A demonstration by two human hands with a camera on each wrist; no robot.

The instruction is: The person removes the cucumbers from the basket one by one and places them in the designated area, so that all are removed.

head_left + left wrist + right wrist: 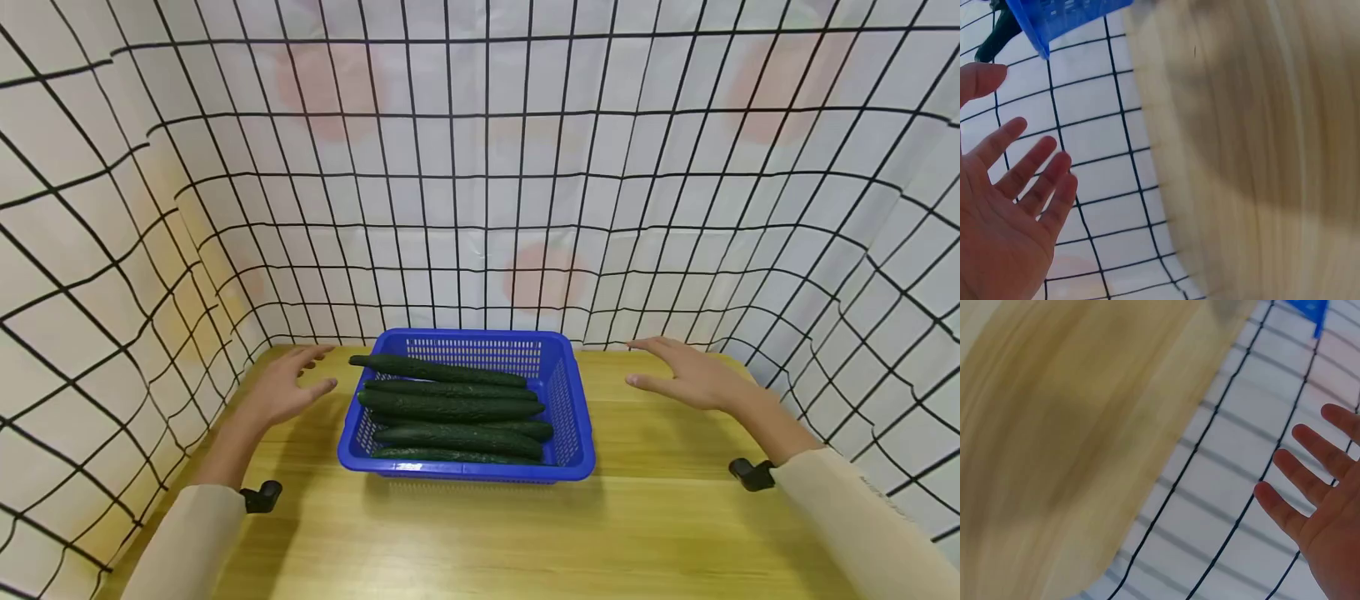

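Several dark green cucumbers [452, 407] lie lengthwise in a blue plastic basket [582, 433] with slotted walls. One at the back rests its left end over the basket's rim. To the left of the basket, my left hand [283, 390] hovers apart from it, fingers spread and holding nothing. In the left wrist view the palm of that hand [1010, 212] shows, with a corner of the basket [1075, 19] above. My right hand [693, 377] is held off to the basket's right, its fingers extended and free of any object.
The basket stands on a light wooden table [480, 542]. Black wire grid [487, 175] rises behind the table and along both sides, with white sheeting behind it. Each wrist carries a small black device [262, 497].
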